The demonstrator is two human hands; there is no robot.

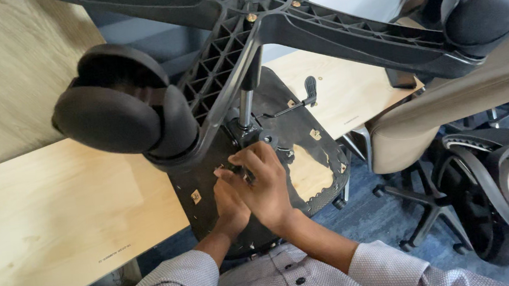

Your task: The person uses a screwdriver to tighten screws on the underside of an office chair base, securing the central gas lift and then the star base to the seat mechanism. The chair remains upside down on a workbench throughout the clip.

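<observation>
The chair seat [305,169], black and turned upside down, is laid on a light wooden table [60,213], with its base already joined. Nearest, the right hand [267,187] is curled over the mechanism plate [248,134] under the seat, and the left hand [230,202] is pressed beneath it — whether a small part is gripped cannot be told, since the fingers cover it. Above, the gas column [246,104] and the star base [318,23] with its castors [121,105] are seen; its far arms are cut off by the frame.
</observation>
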